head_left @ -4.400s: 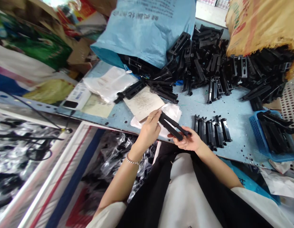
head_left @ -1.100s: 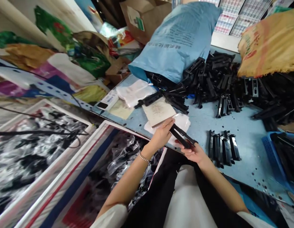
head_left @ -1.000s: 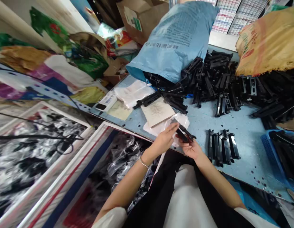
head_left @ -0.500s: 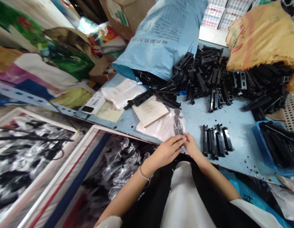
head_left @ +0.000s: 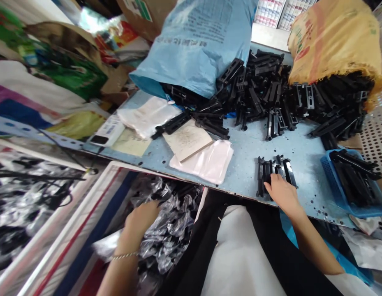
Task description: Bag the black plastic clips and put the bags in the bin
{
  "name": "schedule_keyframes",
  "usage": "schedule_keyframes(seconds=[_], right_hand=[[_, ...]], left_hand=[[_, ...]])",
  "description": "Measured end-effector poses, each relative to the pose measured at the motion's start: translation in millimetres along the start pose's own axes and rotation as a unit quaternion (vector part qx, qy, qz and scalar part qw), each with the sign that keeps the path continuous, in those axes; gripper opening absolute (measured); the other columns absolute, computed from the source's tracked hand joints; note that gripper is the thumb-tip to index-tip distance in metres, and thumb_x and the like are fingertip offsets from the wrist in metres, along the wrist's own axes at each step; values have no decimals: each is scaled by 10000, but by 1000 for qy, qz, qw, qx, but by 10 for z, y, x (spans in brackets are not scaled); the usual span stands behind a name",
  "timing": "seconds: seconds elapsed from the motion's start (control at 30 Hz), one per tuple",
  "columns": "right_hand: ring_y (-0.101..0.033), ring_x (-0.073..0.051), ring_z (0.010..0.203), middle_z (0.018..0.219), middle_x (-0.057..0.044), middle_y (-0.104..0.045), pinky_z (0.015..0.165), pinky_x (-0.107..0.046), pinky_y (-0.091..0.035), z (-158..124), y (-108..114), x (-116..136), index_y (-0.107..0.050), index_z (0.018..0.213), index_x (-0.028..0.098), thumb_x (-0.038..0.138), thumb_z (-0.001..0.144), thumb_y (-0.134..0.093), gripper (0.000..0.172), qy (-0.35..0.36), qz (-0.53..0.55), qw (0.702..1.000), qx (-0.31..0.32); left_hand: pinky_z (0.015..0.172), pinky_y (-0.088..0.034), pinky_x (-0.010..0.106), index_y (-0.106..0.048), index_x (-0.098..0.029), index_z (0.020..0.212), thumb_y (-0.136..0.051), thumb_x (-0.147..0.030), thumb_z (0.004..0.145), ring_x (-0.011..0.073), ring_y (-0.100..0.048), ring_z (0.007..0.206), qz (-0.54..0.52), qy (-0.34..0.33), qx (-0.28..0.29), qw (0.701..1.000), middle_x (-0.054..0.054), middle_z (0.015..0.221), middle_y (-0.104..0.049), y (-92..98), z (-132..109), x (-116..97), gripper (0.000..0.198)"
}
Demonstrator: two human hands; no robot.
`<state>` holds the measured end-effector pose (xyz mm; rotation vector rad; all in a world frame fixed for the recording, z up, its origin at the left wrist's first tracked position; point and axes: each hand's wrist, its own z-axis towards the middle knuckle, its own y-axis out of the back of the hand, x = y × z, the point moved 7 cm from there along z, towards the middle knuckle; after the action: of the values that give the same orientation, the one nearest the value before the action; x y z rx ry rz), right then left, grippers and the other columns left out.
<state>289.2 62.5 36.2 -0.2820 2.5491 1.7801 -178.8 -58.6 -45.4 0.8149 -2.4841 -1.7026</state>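
My right hand (head_left: 283, 191) is at the front of the table, its thumb and fingers closed on a black plastic part in a short row of such parts (head_left: 261, 176). My left hand (head_left: 141, 218) is over the box of bagged black parts (head_left: 175, 230); it is blurred and its fingers are mostly hidden, so I cannot tell whether it holds anything. A shiny clear plastic bag (head_left: 107, 246) shows beside the left wrist. A stack of clear plastic bags (head_left: 214, 162) lies at the table's front edge, partly under a square tan block (head_left: 187, 142).
A blue sack (head_left: 197, 45) and a yellow sack (head_left: 335, 41) spill a heap of black parts (head_left: 267, 86) onto the blue table (head_left: 240, 144). A blue basket (head_left: 329, 172) of parts stands at right. More clear bags (head_left: 147, 117) lie at left. Another box of bagged parts (head_left: 27, 205) is far left.
My hands were together at the stack of bags, on a bagged black part. They have parted: the left went down-left over the box, the right moved right to the row of parts.
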Motion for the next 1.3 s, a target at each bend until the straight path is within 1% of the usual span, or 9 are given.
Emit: schedule_keyframes(seconds=[0.1,0.2,0.3,0.43,0.67,0.77,0.93,1.1,1.3], right_hand=[[-740,-312,906,1111,-204,-708,683,-339,-509,17,-71,158,-588,1196,122,376,999,-525,328,8,12,1000,17],[-742,-303,892,1041,-185,-736,723,-348,-504,66,-109,174,-597,1191,129,329,995,-503,295,2,46,998,41],[-723,-277,888,984,-134,-741,739,-339,-489,134,-157,101,-617,1162,155,296,971,-500,264,21,142,988,58],[-668,-209,799,901,-49,-718,703,-312,-494,265,-185,120,-627,1154,196,360,914,-539,304,56,422,904,44],[-673,-196,800,812,8,-705,792,-379,-582,749,-35,920,-658,848,232,444,731,-750,259,40,867,491,72],[-679,-203,829,833,5,-723,868,-447,-590,977,-7,1369,-635,804,241,415,725,-766,232,41,920,375,111],[-660,-185,792,790,19,-700,867,-397,-595,1142,-170,1604,-621,795,240,385,697,-798,249,3,920,378,102],[-632,-174,752,837,-17,-692,642,-290,-567,835,-225,1303,-666,894,223,376,780,-742,205,23,891,430,141],[-422,-74,496,721,-18,-618,327,-128,-309,235,-379,1462,-619,1211,86,324,992,-498,345,49,852,272,446]], left_hand=[[922,-547,423,-730,-207,987,-456,-335,938,289,-724,983,-63,-129,-124,982,131,1066,-768,193,139,-972,307],[970,-527,391,-724,-183,1050,-465,-313,978,263,-678,1034,-137,-252,-194,938,140,1089,-729,293,286,-1937,298],[894,-530,408,-731,-147,929,-534,-226,930,287,-648,1008,-105,-255,-184,943,173,1079,-694,202,526,-2413,212],[810,-495,347,-679,-171,715,-620,-192,848,240,-646,877,-190,-201,-111,955,98,872,-691,153,840,-2336,146],[679,-453,286,-631,-188,727,-611,-288,804,178,-624,698,-329,-150,-45,931,1,691,-674,190,1015,-2069,128],[615,-460,270,-582,-193,800,-656,-284,765,164,-625,629,-385,-132,-36,913,-10,674,-667,125,1007,-2065,123],[681,-522,286,-533,-202,795,-658,-231,787,167,-651,716,-394,-180,-121,893,1,755,-671,369,879,-1944,128],[964,-543,440,-698,-170,887,-439,-6,823,262,-658,1039,-124,-315,-172,925,131,1050,-719,582,704,-1964,313],[1142,-482,436,-604,-153,1367,-400,-70,924,238,-582,1303,-168,-366,-169,900,131,1399,-616,579,618,-2095,495]])
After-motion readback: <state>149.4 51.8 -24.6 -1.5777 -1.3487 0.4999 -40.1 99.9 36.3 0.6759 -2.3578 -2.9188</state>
